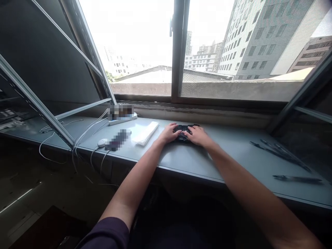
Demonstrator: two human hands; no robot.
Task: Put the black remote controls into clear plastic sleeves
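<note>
Keyboard [183, 132] — under both hands | left hand [169, 133] | right hand [198, 135]

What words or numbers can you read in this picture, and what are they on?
None can be read.
Black keypad under the left hand and right hand: key marks too small.
Power strip: blurred.
Dark gadget by the mouse: blurred.
Buildings outside: no readable signs.
</note>
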